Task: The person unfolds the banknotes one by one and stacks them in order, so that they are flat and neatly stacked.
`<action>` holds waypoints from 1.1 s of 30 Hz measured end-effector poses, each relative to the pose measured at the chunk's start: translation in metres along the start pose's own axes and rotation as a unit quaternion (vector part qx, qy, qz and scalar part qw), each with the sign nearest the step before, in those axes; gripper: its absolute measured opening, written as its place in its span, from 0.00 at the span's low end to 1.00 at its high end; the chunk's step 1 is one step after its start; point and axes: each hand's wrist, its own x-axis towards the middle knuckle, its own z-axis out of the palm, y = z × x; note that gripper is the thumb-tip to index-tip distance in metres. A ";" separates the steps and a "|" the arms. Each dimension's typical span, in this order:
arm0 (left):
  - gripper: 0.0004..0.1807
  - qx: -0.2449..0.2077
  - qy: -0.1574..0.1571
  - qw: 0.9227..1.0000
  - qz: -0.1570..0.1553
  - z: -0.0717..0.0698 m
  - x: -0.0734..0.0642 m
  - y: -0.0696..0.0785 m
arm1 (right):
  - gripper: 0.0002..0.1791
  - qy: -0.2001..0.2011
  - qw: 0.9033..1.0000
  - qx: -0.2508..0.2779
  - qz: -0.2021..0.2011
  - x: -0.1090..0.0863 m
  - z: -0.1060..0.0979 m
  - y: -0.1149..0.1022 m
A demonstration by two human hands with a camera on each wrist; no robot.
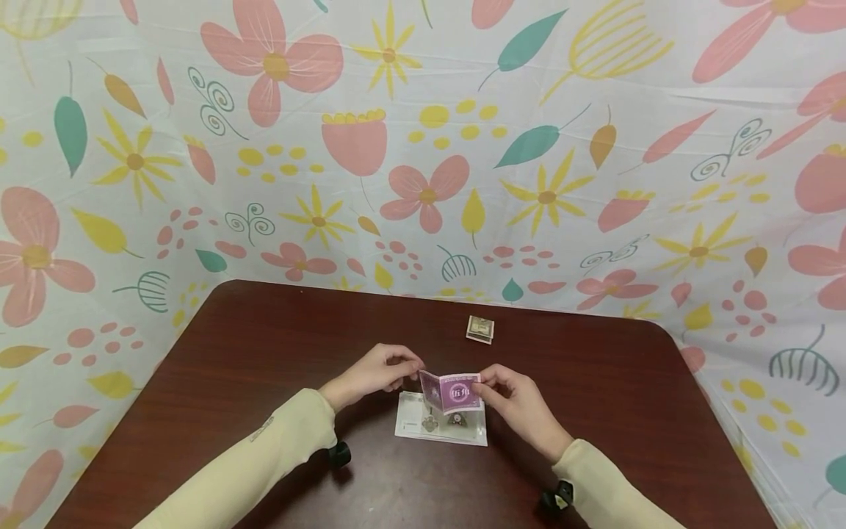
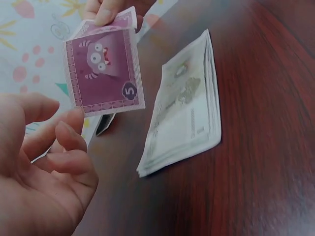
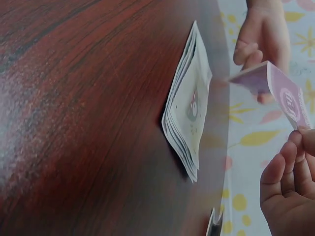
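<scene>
A purple play banknote (image 1: 460,393) with a monster picture and a 5 is creased down its middle and held up in the air. My right hand (image 1: 518,404) pinches its right end between thumb and fingers. Fingertips of my left hand (image 1: 377,375) are right at the note's other end, loosely bent, with thumb and index finger apart in the left wrist view. Below the note, a stack of pale play banknotes (image 2: 183,108) lies on the table, its top note printed with grey-green figures; the purple note overlaps part of it in the head view.
A small folded brownish note (image 1: 480,328) lies on the dark red wooden table (image 1: 297,323) near its back edge. Behind the table hangs a white cloth (image 1: 423,95) with flowers and leaves. Dark wrist devices (image 1: 340,454) sit at both cuffs.
</scene>
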 end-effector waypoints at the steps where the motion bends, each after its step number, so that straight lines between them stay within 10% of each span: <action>1: 0.11 0.004 0.001 1.000 0.002 -0.001 -0.001 -0.001 | 0.04 0.003 1.000 0.000 0.001 0.000 -0.001 0.001; 23: 0.05 0.056 0.035 0.997 0.037 0.007 -0.023 -0.005 | 0.04 -0.004 1.000 -0.002 0.028 -0.005 -0.004 0.012; 33: 0.10 0.187 0.064 0.975 0.106 0.019 -0.037 -0.013 | 0.13 -0.038 0.997 -0.038 0.048 -0.011 0.003 0.015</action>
